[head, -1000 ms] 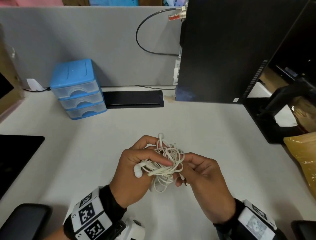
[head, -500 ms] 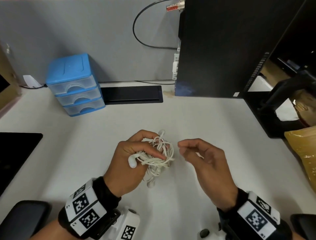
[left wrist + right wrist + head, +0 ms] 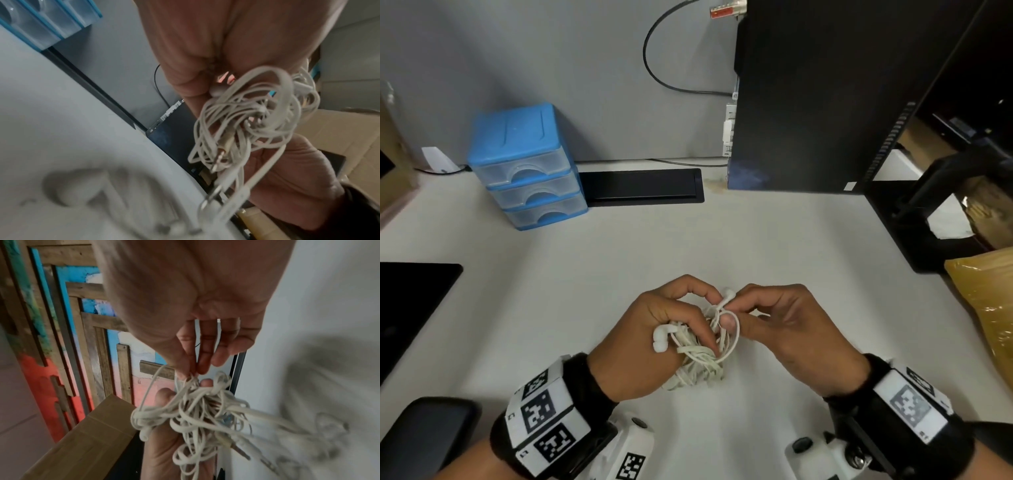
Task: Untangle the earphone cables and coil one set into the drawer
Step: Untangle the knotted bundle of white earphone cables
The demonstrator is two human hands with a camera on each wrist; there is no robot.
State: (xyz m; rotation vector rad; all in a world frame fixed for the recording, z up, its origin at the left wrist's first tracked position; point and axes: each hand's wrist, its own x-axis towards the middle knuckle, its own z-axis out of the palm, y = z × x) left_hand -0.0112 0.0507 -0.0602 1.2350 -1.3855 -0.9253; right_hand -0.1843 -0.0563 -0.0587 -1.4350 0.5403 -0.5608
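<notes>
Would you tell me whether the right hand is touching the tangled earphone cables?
Touching. The right wrist view shows the right hand pinching a strand at the top of the earphone cables with its fingertips.

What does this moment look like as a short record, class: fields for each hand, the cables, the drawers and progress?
Left hand: grips the tangled earphone cables above the desk
Right hand: pinches a strand near an earbud at the top of the bundle
Cables: white, one knotted clump
Drawer unit: blue, three drawers, all closed, far left
Progress: untangling under way; nothing coiled yet
</notes>
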